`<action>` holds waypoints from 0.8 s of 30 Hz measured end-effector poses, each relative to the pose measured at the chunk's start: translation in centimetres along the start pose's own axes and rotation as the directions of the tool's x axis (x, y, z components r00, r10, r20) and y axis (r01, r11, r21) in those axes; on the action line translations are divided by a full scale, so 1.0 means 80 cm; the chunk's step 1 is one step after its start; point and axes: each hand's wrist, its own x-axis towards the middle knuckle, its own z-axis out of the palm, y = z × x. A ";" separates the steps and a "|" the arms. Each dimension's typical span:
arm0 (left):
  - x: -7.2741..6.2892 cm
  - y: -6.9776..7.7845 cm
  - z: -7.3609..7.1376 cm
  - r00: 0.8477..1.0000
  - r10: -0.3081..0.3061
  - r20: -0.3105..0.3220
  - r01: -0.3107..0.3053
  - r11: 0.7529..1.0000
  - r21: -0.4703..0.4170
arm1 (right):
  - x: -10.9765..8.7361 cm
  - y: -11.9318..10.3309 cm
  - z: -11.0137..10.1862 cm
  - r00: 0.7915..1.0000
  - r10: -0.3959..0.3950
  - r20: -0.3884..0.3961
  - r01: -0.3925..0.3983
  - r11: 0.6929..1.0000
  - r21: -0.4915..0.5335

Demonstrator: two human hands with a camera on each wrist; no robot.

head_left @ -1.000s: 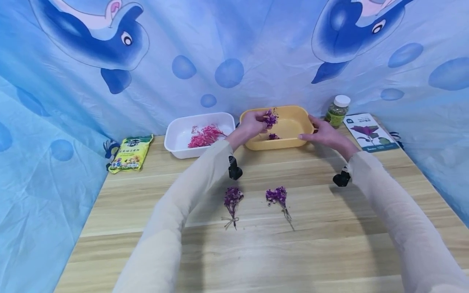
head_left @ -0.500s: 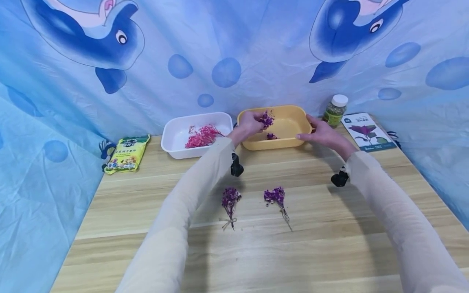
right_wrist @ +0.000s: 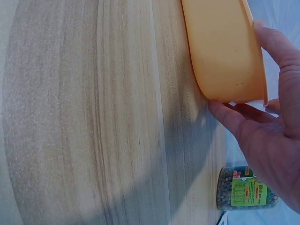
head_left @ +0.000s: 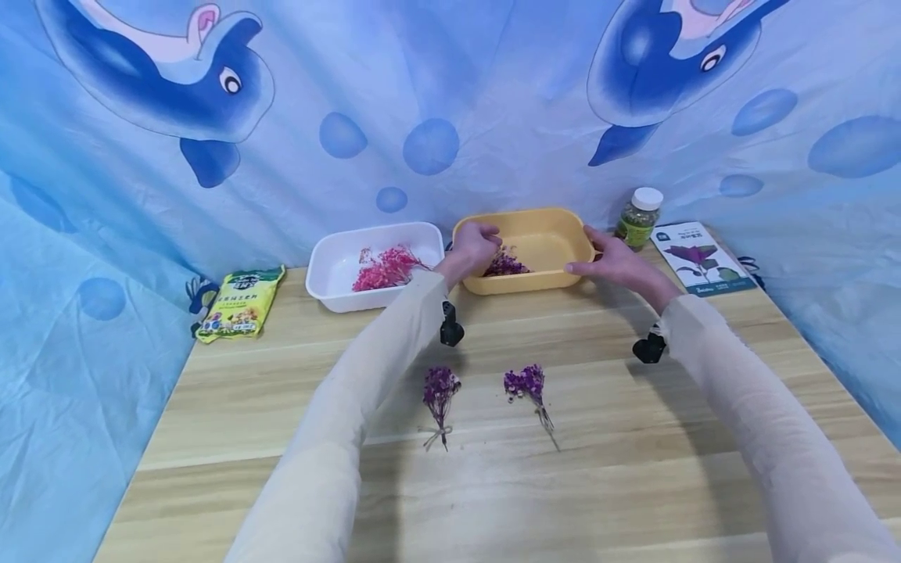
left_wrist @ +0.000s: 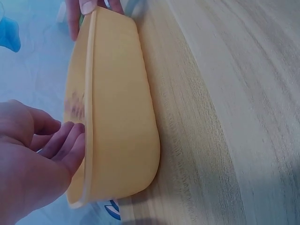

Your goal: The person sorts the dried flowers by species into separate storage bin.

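My left hand (head_left: 475,249) reaches over the left end of a yellow plastic basin (head_left: 542,280). Its fingers are loosely bent at the rim in the left wrist view, with nothing seen between them. Purple dried flowers (head_left: 505,264) lie inside the basin, just right of that hand. At the basin's right end, my right hand (head_left: 616,259) holds the wall, thumb on the near rim and fingers around the end. Two small bunches of purple dried flowers lie on the wooden table: a left bunch (head_left: 439,391) tied with twine and a right bunch (head_left: 529,385) with stems pointing toward me.
A white basin (head_left: 331,274) with pink dried flowers (head_left: 389,268) stands left of the yellow one. Further left lies a yellow packet (head_left: 242,305). A white-lidded jar (head_left: 639,219) and a card with a plant picture (head_left: 704,259) are at the back right, before a blue curtain (head_left: 493,102).
The purple bunch that my left hand pinched now lies in the yellow basin, let go. That hand has come down and slightly left. My right hand stays on the basin's right end.
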 end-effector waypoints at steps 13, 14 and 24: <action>-0.035 -0.004 -0.024 0.971 0.235 0.030 -0.226 0.882 0.413 | -0.004 0.001 0.004 1.000 -0.007 -0.009 0.007 1.000 -0.009; -0.042 -0.004 -0.026 0.972 0.231 0.036 -0.226 0.888 0.399 | -0.005 0.000 0.004 1.000 -0.004 -0.006 0.004 1.000 -0.014; -0.128 -0.028 -0.054 0.958 0.262 0.117 -0.283 0.929 0.238 | -0.002 -0.001 0.003 1.000 -0.009 -0.005 0.009 1.000 -0.011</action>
